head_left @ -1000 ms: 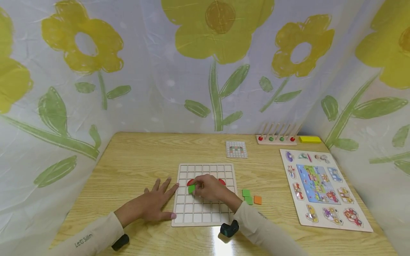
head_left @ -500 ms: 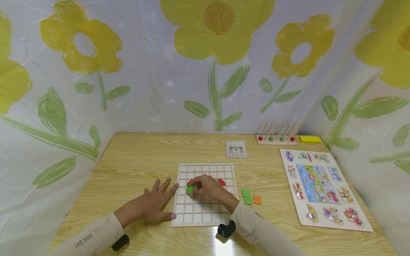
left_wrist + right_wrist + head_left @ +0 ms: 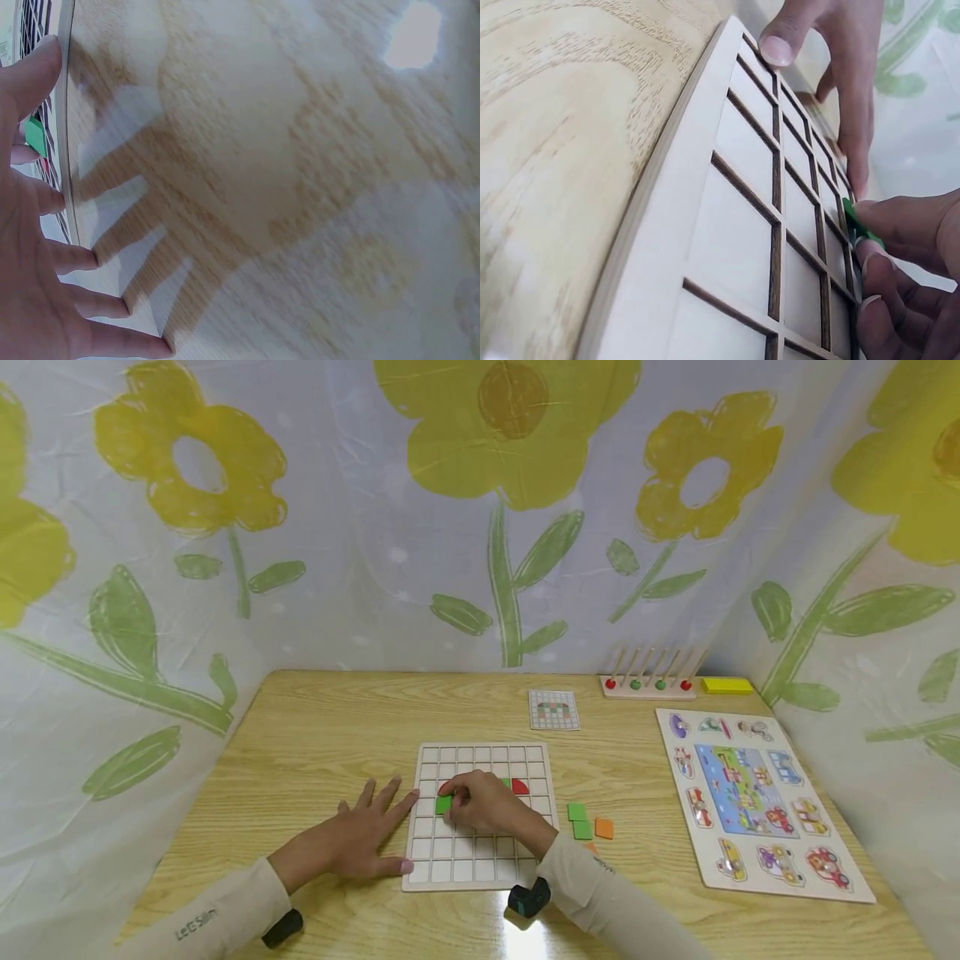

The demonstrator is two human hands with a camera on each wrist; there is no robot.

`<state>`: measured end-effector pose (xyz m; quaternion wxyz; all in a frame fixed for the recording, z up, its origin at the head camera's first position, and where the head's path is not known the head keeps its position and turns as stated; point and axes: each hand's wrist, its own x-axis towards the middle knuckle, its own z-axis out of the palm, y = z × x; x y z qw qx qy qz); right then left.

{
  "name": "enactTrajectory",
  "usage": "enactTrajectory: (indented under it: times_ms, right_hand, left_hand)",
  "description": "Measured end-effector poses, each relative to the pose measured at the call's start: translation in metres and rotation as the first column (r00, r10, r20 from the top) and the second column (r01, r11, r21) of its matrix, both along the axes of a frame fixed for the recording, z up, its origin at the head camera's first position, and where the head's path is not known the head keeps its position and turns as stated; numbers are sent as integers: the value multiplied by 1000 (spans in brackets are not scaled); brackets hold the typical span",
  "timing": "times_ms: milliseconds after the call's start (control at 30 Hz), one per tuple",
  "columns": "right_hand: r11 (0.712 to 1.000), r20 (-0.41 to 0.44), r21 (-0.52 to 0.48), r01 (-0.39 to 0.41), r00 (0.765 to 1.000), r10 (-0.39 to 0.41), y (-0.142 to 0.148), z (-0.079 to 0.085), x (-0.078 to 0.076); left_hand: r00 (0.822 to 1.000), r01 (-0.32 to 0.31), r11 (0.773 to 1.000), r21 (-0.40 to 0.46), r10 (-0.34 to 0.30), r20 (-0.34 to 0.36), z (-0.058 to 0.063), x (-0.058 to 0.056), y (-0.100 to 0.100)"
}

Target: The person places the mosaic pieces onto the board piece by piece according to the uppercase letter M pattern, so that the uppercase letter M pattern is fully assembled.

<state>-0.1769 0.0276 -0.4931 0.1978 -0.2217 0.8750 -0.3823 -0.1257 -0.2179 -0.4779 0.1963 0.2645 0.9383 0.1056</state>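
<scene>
Visible were one board (image 3: 462,848), one card (image 3: 554,710), one puzzle (image 3: 746,793), four beads (image 3: 636,685), two hands (image 3: 363,837), two orange tiles (image 3: 603,828), two red pieces (image 3: 520,787) and four green pieces (image 3: 576,812).

From my station I log: grid board (image 3: 462,848) pale, squared by dark lines; pinched tile (image 3: 443,806) plain green; loose square tiles (image 3: 576,812) green and orange; curved pieces (image 3: 520,787) red; tabletop (image 3: 337,718) yellowish, wood-grained; curtain (image 3: 337,568) white with yellow flowers, green leaves.
</scene>
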Motion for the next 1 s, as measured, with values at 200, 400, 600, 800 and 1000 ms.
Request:
enactTrajectory:
  times_ms: [200, 400, 600, 800, 1000]
  right_hand:
    - [999, 16, 23, 24, 1000, -24, -1, 3, 1]
    - [999, 7, 40, 28, 1000, -28, 0, 5, 3]
    - [999, -27, 49, 23, 999, -22, -1, 5, 3]
    - [998, -43, 53, 26, 999, -24, -2, 4, 3]
    - [998, -46, 53, 22, 999, -19, -1, 4, 3]
  left_hand:
    - [1000, 0, 1000, 10, 0, -2, -1, 0, 0]
    - [1000, -3, 1000, 10, 3, 3, -1, 0, 0]
    - [1000, -7, 1000, 2, 7, 5, -2, -1, 0]
    - [1000, -8, 1000, -4, 8, 0, -2, -1, 0]
    - [1000, -12, 1000, 3, 12, 3, -1, 0, 1]
